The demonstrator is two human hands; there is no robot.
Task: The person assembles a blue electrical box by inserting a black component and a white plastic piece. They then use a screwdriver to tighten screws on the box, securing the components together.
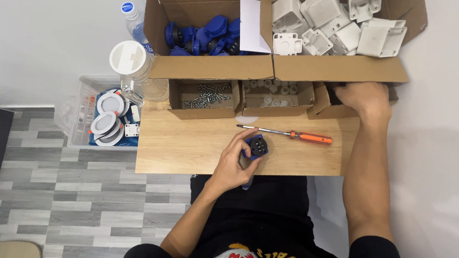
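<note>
Above grey plank flooring, on a wooden tabletop, left hand grips a blue socket part; right hand's grip hidden.

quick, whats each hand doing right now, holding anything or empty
Left hand: closed around a blue and black round part on the wooden table.
Right hand: reaching into a small cardboard box; fingers hidden, so its grip cannot be told.

In my left hand I hold a small blue socket part with a round black face, its face turned up toward me, just above the near edge of the wooden table. My right hand reaches into the small cardboard box at the right end of the row, fingers hidden inside.
</note>
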